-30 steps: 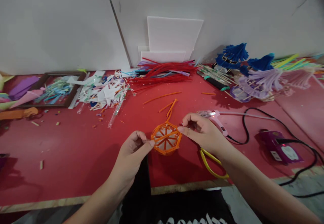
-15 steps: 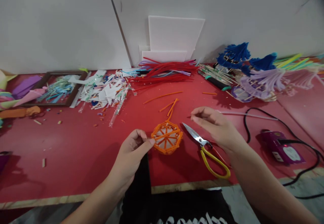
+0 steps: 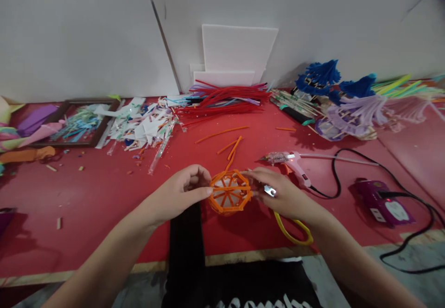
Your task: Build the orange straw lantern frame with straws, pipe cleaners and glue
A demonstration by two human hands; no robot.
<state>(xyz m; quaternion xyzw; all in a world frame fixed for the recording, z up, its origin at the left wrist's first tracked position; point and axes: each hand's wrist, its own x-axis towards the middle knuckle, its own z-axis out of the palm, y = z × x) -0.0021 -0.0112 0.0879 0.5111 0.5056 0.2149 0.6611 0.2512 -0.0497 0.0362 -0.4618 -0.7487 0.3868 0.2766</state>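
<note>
An orange octagonal frame (image 3: 230, 207) with spokes and a pale base stands on the red table near its front edge. A straight orange strip lies across its top. My left hand (image 3: 189, 188) holds the frame's left side, thumb at the strip's left end. At the right side, my right hand (image 3: 274, 189) has its fingers closed round the rim. Under my right hand lie the scissors, with a yellow handle (image 3: 294, 234) and part of the metal showing. Behind the frame are loose orange pieces (image 3: 233, 152).
A pink glue gun (image 3: 295, 165) lies right of centre, its black cord running to a purple power box (image 3: 385, 206). Farther back are red stems (image 3: 225, 99), white scraps (image 3: 146, 125), a brown tray (image 3: 99, 136) and blue and lilac crafts (image 3: 356, 108).
My right hand has moved left and down onto the frame's right side, uncovering the glue gun and covering most of the scissors. My left hand stays at the left side.
</note>
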